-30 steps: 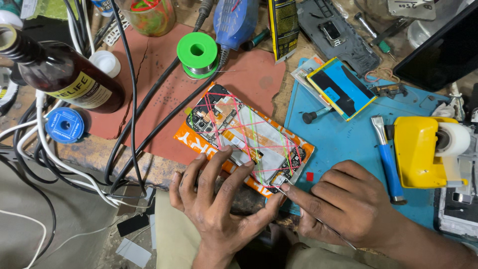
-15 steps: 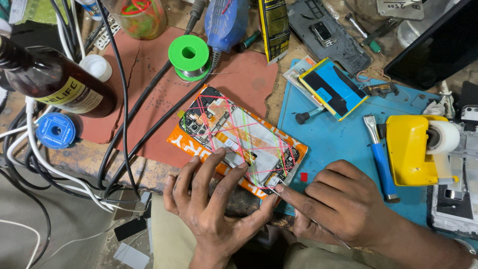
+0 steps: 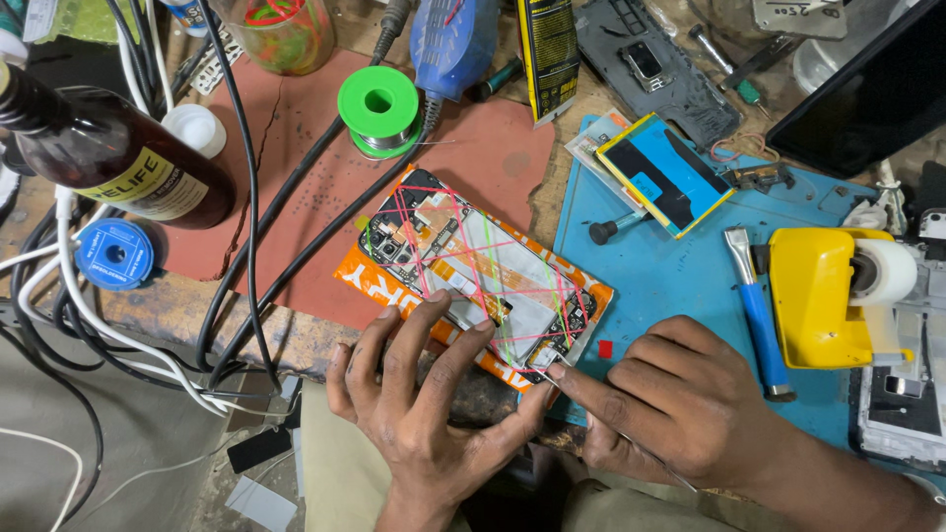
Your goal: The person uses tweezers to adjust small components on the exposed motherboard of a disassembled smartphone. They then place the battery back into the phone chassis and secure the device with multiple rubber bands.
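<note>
An opened phone (image 3: 473, 266), its back off and circuit board showing, lies on an orange packet (image 3: 367, 279) and is bound with several pink and green rubber bands. My left hand (image 3: 424, 394) rests spread against the phone's near edge, fingertips on its frame. My right hand (image 3: 670, 399) pinches a thin metal tool whose tip touches the phone's lower right corner.
A brown bottle (image 3: 118, 163), a blue tape roll (image 3: 115, 253) and black and white cables (image 3: 246, 197) lie left. A green solder spool (image 3: 378, 103) sits behind. On the blue mat (image 3: 670, 266) are a phone battery (image 3: 665, 172), a blue-handled brush (image 3: 759, 310) and a yellow tape dispenser (image 3: 823, 291).
Both hands stay at the phone's near edge with only slight finger shifts. The view has drifted a little, so everything sits slightly lower left.
</note>
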`<state>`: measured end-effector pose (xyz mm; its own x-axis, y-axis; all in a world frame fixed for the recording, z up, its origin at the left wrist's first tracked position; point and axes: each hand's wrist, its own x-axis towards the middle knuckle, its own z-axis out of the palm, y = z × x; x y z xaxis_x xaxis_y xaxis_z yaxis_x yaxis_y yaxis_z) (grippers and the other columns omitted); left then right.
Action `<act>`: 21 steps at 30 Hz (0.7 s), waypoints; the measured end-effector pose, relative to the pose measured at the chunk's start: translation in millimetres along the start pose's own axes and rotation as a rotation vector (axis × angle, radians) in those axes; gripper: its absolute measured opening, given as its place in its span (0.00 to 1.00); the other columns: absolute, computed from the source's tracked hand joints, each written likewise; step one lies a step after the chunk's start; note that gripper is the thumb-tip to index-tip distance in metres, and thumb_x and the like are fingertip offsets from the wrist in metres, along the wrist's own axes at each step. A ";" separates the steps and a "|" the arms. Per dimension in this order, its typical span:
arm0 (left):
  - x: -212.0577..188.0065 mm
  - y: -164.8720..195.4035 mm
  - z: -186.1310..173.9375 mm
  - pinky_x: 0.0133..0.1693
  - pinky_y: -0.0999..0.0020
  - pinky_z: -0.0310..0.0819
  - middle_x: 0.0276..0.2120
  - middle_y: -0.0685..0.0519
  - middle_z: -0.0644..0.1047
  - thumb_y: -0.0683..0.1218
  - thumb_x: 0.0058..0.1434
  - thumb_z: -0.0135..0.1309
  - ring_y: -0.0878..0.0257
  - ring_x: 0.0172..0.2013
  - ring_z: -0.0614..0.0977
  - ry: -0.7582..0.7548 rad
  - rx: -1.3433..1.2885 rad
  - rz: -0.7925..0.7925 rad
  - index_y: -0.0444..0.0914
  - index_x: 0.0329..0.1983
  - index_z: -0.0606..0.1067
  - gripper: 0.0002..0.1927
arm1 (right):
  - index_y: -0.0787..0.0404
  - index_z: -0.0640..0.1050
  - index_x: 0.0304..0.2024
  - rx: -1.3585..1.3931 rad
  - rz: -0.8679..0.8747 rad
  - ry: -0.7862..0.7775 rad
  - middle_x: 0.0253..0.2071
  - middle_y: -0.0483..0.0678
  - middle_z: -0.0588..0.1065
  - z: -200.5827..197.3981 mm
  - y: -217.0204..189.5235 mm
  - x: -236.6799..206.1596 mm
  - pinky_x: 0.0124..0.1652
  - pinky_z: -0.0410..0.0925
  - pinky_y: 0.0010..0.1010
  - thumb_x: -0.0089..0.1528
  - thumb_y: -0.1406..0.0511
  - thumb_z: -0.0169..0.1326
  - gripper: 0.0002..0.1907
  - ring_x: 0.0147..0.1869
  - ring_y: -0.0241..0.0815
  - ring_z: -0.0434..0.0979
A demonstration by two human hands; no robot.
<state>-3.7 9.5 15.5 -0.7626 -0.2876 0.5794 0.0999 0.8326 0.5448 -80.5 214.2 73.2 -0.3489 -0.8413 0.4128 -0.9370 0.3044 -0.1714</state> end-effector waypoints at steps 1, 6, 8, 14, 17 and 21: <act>-0.1 0.2 -0.4 0.67 0.54 0.45 0.56 0.57 0.76 0.67 0.47 0.70 0.52 0.61 0.69 -0.002 0.002 0.001 0.51 0.44 0.82 0.26 | 0.64 0.81 0.49 -0.002 -0.002 -0.001 0.23 0.41 0.66 -0.1 0.0 -0.1 0.33 0.64 0.35 0.52 0.67 0.58 0.21 0.27 0.40 0.69; 0.3 0.2 -0.2 0.66 0.54 0.45 0.56 0.57 0.76 0.67 0.48 0.70 0.53 0.61 0.69 -0.003 -0.001 0.002 0.51 0.44 0.82 0.26 | 0.64 0.81 0.49 -0.006 -0.011 -0.005 0.23 0.41 0.66 -0.8 0.3 -0.2 0.33 0.64 0.35 0.53 0.66 0.60 0.21 0.27 0.40 0.69; 0.7 0.0 -0.2 0.66 0.54 0.46 0.56 0.57 0.76 0.67 0.48 0.70 0.53 0.61 0.69 -0.006 -0.001 0.001 0.51 0.44 0.82 0.26 | 0.64 0.81 0.49 0.000 -0.003 -0.002 0.23 0.41 0.66 -0.9 0.4 -0.2 0.33 0.64 0.35 0.53 0.67 0.59 0.21 0.27 0.40 0.69; 1.2 1.0 -1.1 0.66 0.54 0.46 0.56 0.58 0.76 0.67 0.47 0.70 0.53 0.61 0.69 -0.012 0.003 -0.002 0.51 0.43 0.82 0.26 | 0.64 0.81 0.49 -0.005 -0.007 -0.007 0.23 0.41 0.66 -0.9 0.5 0.3 0.33 0.64 0.35 0.53 0.67 0.59 0.20 0.27 0.39 0.69; 1.8 1.7 -1.0 0.66 0.54 0.46 0.55 0.57 0.76 0.67 0.47 0.70 0.54 0.61 0.70 -0.006 -0.008 -0.004 0.51 0.43 0.82 0.26 | 0.64 0.81 0.49 -0.007 -0.007 -0.001 0.22 0.41 0.66 -1.1 0.5 0.6 0.32 0.64 0.35 0.53 0.67 0.59 0.21 0.27 0.40 0.69; 2.1 2.8 -1.4 0.66 0.54 0.45 0.55 0.58 0.76 0.67 0.47 0.70 0.54 0.60 0.69 -0.010 -0.006 -0.005 0.51 0.43 0.82 0.25 | 0.64 0.81 0.49 0.004 -0.003 -0.003 0.23 0.41 0.66 -1.4 0.4 0.8 0.33 0.64 0.35 0.53 0.66 0.60 0.20 0.28 0.40 0.69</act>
<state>-4.1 10.5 19.1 -0.7695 -0.2869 0.5706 0.1000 0.8283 0.5513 -81.2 214.2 74.7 -0.3459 -0.8437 0.4106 -0.9380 0.3000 -0.1738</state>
